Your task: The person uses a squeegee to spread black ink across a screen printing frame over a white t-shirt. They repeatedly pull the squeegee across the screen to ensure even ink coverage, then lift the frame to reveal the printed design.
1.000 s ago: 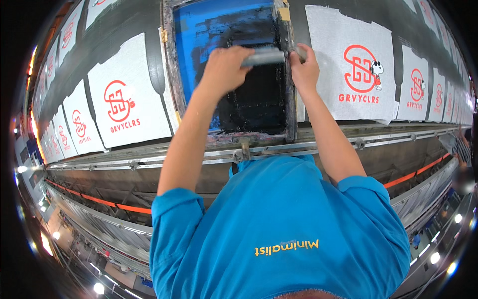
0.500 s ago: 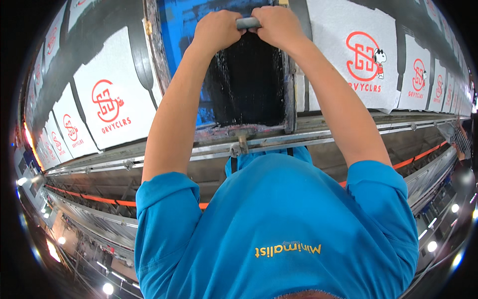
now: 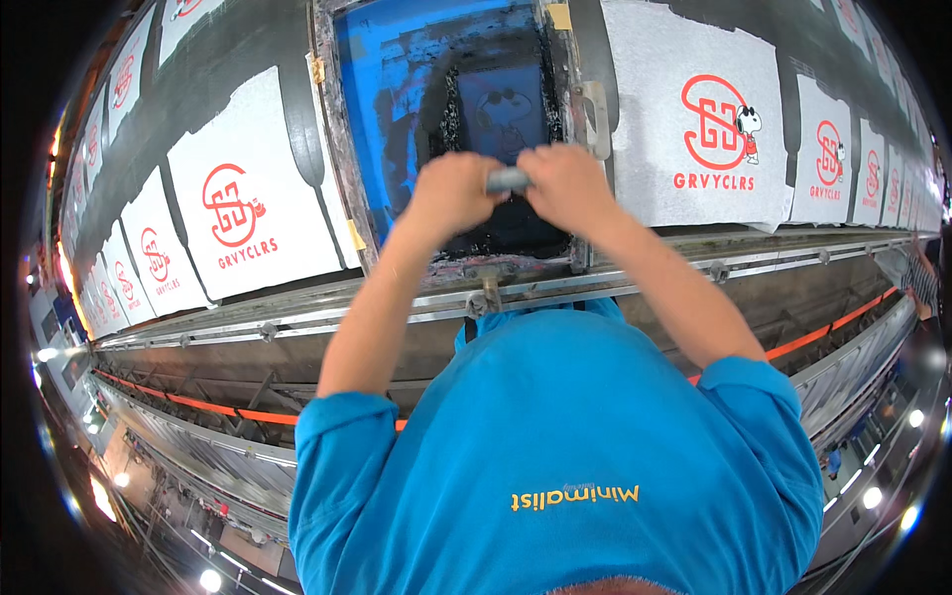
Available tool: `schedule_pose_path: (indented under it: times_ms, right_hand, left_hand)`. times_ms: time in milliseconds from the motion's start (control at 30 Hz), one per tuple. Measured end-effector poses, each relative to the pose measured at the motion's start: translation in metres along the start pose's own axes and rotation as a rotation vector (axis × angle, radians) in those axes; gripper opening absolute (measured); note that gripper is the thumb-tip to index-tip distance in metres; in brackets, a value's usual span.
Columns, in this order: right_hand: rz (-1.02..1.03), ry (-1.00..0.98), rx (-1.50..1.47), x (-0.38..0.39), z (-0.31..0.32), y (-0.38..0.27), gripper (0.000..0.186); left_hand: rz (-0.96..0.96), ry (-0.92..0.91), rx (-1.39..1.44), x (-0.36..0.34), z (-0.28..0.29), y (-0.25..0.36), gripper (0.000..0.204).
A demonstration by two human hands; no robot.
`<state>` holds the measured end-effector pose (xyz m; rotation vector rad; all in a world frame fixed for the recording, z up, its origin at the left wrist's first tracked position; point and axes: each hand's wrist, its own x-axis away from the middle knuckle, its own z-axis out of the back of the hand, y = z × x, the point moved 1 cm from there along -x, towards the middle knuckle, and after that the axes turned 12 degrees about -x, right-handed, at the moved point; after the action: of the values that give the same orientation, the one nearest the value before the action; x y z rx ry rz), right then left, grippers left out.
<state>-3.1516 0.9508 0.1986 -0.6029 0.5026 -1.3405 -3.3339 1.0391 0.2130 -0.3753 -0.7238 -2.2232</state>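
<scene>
Both hands are closed around the grey handle of a squeegee. My left hand grips its left part and my right hand its right part, with a short stretch of handle showing between them. They are over the near half of a screen printing frame. Its mesh is blue at the left, with smears of black ink. Beyond my hands, a faint cartoon dog outline shows in a dark rectangle. The squeegee's blade is hidden beneath my hands.
White fabric panels with red lettering lie along the dark table, a left panel and a right panel flanking the frame. The right one also bears a cartoon dog. A metal rail follows the near edge, with an orange strip below.
Both hands have come toward my body with the squeegee, from the frame's far part to its near half. The dog outline behind them, formerly covered, now shows.
</scene>
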Motion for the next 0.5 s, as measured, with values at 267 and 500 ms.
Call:
schedule_pose_path:
  times_ms: [267,500]
  right_hand:
    - [0.059,0.133,0.08,-0.136,0.043,0.064,0.012]
    - [0.068,0.14,0.11,-0.023,-0.022,0.038,0.016]
  left_hand:
    - [-0.014,0.314,-0.168,-0.128,0.066,-0.048,0.025]
    - [0.006,0.356,-0.137,-0.033,-0.03,-0.014,0.026]
